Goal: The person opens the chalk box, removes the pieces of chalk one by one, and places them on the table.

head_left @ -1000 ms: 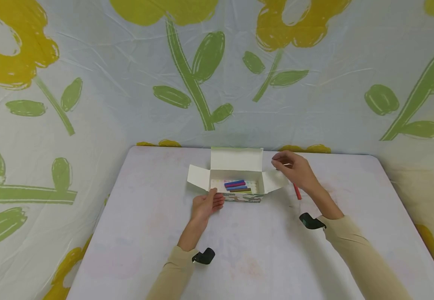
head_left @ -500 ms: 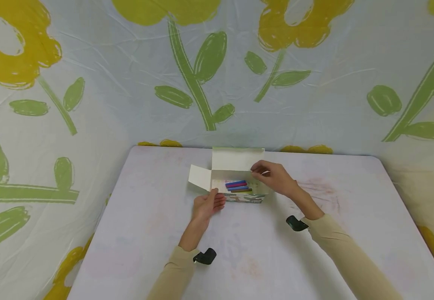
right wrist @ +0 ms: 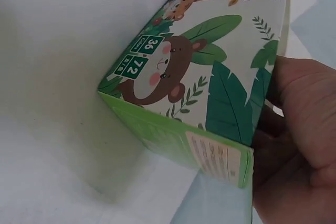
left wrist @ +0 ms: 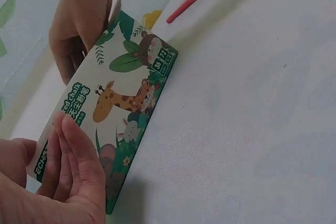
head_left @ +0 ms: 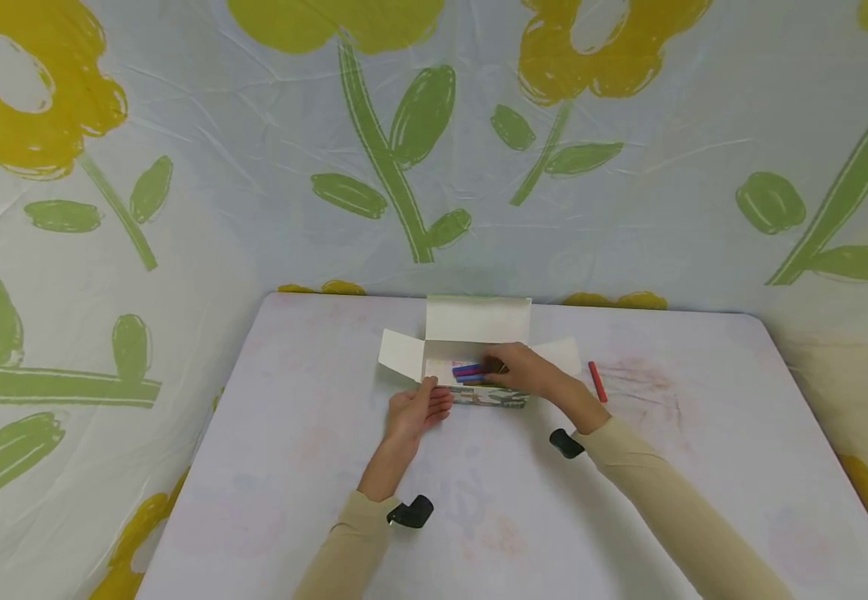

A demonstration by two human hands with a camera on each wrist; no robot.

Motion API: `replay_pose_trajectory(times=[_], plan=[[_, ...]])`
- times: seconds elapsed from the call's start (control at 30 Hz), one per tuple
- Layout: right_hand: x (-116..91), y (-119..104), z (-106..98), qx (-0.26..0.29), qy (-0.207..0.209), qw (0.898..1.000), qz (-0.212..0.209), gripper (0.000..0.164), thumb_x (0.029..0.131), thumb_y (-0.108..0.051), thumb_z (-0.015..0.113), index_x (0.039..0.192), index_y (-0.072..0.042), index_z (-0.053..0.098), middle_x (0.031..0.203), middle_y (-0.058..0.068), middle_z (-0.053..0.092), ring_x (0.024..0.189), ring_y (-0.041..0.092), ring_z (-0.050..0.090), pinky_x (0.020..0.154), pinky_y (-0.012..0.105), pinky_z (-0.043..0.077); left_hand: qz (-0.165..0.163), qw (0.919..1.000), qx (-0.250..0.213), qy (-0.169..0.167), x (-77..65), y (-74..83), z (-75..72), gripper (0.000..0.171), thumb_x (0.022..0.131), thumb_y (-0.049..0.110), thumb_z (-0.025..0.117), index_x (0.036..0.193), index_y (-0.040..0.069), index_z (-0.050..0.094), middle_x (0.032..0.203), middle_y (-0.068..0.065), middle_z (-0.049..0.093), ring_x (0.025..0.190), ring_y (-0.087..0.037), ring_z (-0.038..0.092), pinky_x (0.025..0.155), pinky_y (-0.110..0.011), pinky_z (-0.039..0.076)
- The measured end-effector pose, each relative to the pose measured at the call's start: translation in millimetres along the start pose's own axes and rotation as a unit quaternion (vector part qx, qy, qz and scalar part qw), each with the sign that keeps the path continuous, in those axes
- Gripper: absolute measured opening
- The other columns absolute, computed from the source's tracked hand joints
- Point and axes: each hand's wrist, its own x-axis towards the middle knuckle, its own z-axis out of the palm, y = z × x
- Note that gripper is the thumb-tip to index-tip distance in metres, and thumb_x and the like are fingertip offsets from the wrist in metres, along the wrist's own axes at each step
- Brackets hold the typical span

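Observation:
An open cardboard chalk box, printed with a giraffe and a bear, stands on the table with its flaps spread. My left hand pinches the near wall at its left end, with fingers on the printed face and thumb over the rim. Several chalk sticks, blue, purple and brown among them, lie inside. My right hand reaches over the near wall into the right part of the box. Its fingertips are down by the chalk, and the wall hides them in both wrist views, so a grip cannot be made out.
A red chalk stick lies on the white table right of the box, next to reddish smears. The box's right flap sticks out beneath the right forearm. A flower-printed cloth rises behind the table.
My right hand has moved left and down, from above the right flap into the box. The red chalk now shows uncovered. My left hand keeps its place on the box.

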Motion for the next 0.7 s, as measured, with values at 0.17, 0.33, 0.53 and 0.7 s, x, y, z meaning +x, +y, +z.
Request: replay_pose_trajectory(times=[0.17,0.33,0.53,0.7], plan=[[7,-3,2,-0.044,-0.032,0.998,0.015,0.017,0.091,0.001,0.074,0.106,0.006,0.069,0.098,0.015,0.070,0.088,0.024,0.064,0.084,0.044,0.057,-0.007,1.0000,-0.002,0.003,-0.3,-0.1,0.7,0.036,0.102,0.024,0.062,0.105,-0.010,0.071,0.086,-0.009,0.075,0.072,-0.010,0.071,0.070,-0.023,0.061],[12,-3,3,-0.071,-0.058,0.995,0.031,0.019,0.090,0.000,0.076,0.107,0.005,0.070,0.101,0.014,0.072,0.091,0.025,0.065,0.086,0.043,0.056,-0.027,0.9991,-0.031,0.007,-0.3,3.1,2.1,0.035,0.100,0.022,0.062,0.106,-0.011,0.071,0.084,-0.008,0.075,0.071,-0.011,0.071,0.070,-0.024,0.061],[16,-5,3,-0.089,-0.086,0.991,0.040,0.016,0.092,-0.002,0.075,0.106,0.004,0.072,0.100,0.012,0.071,0.091,0.023,0.064,0.088,0.042,0.056,-0.041,0.9984,-0.039,0.004,-2.6,9.7,2.9,0.037,0.099,0.026,0.066,0.107,-0.010,0.070,0.082,-0.008,0.074,0.071,-0.012,0.071,0.072,-0.025,0.062],[17,-7,1,-0.097,-0.104,0.989,0.047,0.016,0.094,-0.005,0.073,0.108,0.003,0.072,0.102,0.010,0.070,0.094,0.022,0.064,0.091,0.042,0.056,-0.043,0.9986,-0.030,0.005,-2.6,12.7,3.6,0.044,0.100,0.030,0.066,0.109,-0.013,0.070,0.082,-0.008,0.074,0.072,-0.012,0.072,0.073,-0.026,0.062]])
